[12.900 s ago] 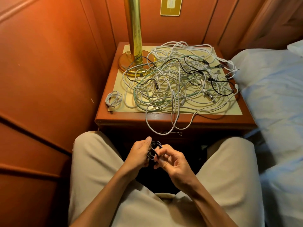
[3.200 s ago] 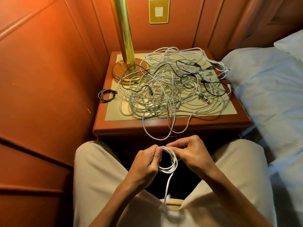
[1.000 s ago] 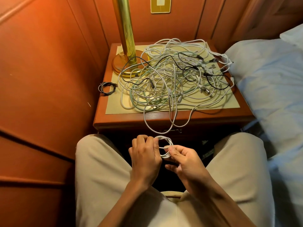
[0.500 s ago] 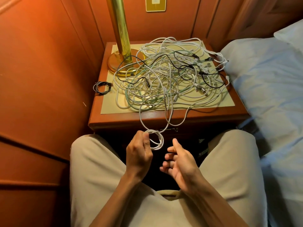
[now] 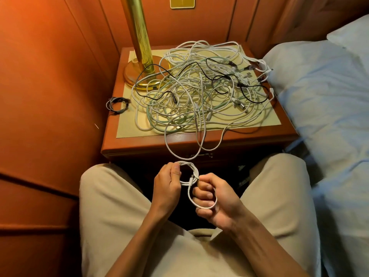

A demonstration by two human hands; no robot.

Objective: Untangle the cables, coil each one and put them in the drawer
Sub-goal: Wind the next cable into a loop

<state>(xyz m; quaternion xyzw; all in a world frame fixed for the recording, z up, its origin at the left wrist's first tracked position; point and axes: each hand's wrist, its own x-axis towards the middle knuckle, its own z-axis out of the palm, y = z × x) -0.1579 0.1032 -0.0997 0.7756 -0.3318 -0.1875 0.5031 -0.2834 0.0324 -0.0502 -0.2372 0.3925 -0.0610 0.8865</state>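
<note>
Pinching a small white coil (image 5: 189,177) between thumb and fingers of the left hand (image 5: 166,184), with the right hand (image 5: 216,202) back on the cable: fingers curled, a loose end-loop (image 5: 202,204) slung round them. Half a second earlier spread and apart from the coil; now closed on the tail, presumably for wrapping it round the loops to lock them. Held low between the knees, just before the nightstand (image 5: 139,142). One finished black coil (image 5: 117,104) on the left edge of the top. Large tangle (image 5: 201,92) of white, green and black leads unsorted beside the brass lamp (image 5: 141,62), two strands drooping over the front. Drawer (only its pull (image 5: 200,155) visible) apparently closed, contents unseen; nothing judged stowed yet.
</note>
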